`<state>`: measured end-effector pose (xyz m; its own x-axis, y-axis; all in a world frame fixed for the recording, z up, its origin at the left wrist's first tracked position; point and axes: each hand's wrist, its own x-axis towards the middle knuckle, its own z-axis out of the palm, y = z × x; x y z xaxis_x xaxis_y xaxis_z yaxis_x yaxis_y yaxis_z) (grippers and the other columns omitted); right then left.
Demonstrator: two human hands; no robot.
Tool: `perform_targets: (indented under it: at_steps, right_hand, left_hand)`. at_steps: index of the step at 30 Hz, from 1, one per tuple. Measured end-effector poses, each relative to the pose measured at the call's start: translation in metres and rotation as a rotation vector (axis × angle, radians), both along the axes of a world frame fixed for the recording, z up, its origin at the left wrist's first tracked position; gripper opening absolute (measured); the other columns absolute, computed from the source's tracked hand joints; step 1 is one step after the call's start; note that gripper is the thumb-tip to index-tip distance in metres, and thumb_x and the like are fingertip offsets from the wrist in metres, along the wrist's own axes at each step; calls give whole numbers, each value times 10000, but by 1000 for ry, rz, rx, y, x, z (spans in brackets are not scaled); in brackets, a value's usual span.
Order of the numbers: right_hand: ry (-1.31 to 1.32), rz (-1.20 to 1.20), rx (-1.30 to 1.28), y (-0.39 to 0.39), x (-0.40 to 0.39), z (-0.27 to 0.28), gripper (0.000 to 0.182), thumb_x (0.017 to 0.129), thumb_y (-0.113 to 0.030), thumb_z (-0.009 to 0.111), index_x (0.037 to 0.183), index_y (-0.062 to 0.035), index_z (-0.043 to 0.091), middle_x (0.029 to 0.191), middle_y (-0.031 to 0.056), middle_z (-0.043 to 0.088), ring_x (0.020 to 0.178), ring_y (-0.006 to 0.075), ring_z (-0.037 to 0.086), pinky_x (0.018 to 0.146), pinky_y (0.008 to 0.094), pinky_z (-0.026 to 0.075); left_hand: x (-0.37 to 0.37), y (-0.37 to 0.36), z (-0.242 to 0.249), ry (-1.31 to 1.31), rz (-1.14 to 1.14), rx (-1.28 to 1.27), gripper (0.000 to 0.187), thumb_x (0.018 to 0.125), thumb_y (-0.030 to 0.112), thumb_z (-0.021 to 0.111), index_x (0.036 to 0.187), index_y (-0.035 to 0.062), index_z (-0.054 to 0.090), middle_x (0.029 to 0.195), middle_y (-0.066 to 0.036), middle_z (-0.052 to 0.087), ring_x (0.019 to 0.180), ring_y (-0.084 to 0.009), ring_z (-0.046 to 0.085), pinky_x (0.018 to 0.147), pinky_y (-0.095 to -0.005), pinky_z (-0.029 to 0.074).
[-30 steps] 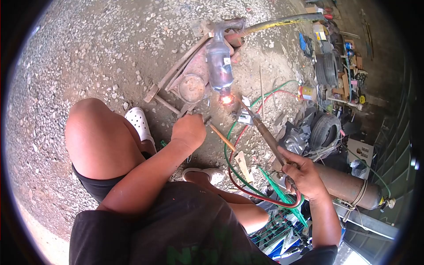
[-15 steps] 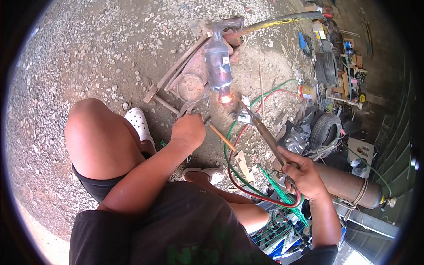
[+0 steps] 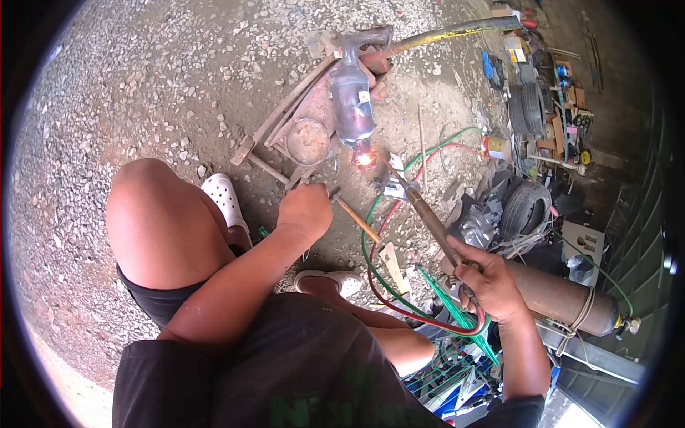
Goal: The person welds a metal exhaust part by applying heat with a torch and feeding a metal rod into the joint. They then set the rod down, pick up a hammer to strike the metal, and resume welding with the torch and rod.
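My right hand point(image 3: 491, 284) is wrapped round the handle of a gas torch point(image 3: 432, 217), its tip angled up and to the left. Just left of that tip, the lower end of a grey metal canister with a pipe neck point(image 3: 352, 107), like an exhaust part, glows orange. Green and red hoses point(image 3: 378, 285) loop below the torch. My left hand point(image 3: 305, 212) is closed in a fist in front of my knee. A grey metal piece point(image 3: 298, 175) shows at its far side, but what the fingers hold is mostly hidden. Beside that fist lies a wooden-handled hammer point(image 3: 358, 221).
A sledgehammer point(image 3: 246, 151) and a round metal disc point(image 3: 308, 141) lie on the gravel beyond my left hand. A rusty gas cylinder point(image 3: 560, 296) lies at right. Tyres point(image 3: 526, 210) and scrap stand behind it. A yellow-black bar point(image 3: 457, 32) extends at the top.
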<state>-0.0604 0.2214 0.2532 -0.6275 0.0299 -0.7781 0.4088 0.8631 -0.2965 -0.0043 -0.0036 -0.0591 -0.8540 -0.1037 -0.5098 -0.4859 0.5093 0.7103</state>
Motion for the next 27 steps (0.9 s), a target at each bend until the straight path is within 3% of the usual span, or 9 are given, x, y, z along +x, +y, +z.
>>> perform_targets:
  at_steps: [16, 19, 25, 27]
  right_hand:
    - [1, -5, -6, 0, 0, -1, 544, 1101, -41, 640, 1634, -134, 583, 717, -29, 621, 532, 62, 600, 404, 258, 454]
    - [-7, -3, -2, -1, 0, 0, 545, 1100, -38, 639, 1634, -134, 583, 733, -30, 623, 538, 60, 598, 415, 254, 453]
    - [-2, 16, 15, -5, 1, 0, 542, 1100, -34, 641, 1631, -132, 589, 753, -30, 618, 546, 62, 591, 450, 256, 462]
    - [-3, 12, 24, -5, 1, 0, 541, 1100, -32, 641, 1630, -131, 591, 753, -30, 615, 545, 64, 589, 456, 259, 463]
  left_hand:
    - [-2, -3, 11, -25, 21, 5, 312, 1026, 127, 548, 1150, 9, 809, 1151, -284, 798, 1104, -462, 786, 989, -547, 630]
    - [-1, -1, 6, -1, 21, -13, 299, 1092, 214, 547, 1143, 28, 777, 1078, -276, 790, 1060, -480, 768, 958, -575, 612]
    - [-2, -3, 6, -5, 19, -18, 302, 1089, 215, 548, 1147, 32, 782, 1084, -277, 792, 1058, -480, 771, 961, -574, 613]
    - [-3, -7, 15, -41, 9, -5, 325, 1023, 128, 540, 1156, 15, 815, 1180, -281, 796, 1116, -461, 785, 996, -538, 632]
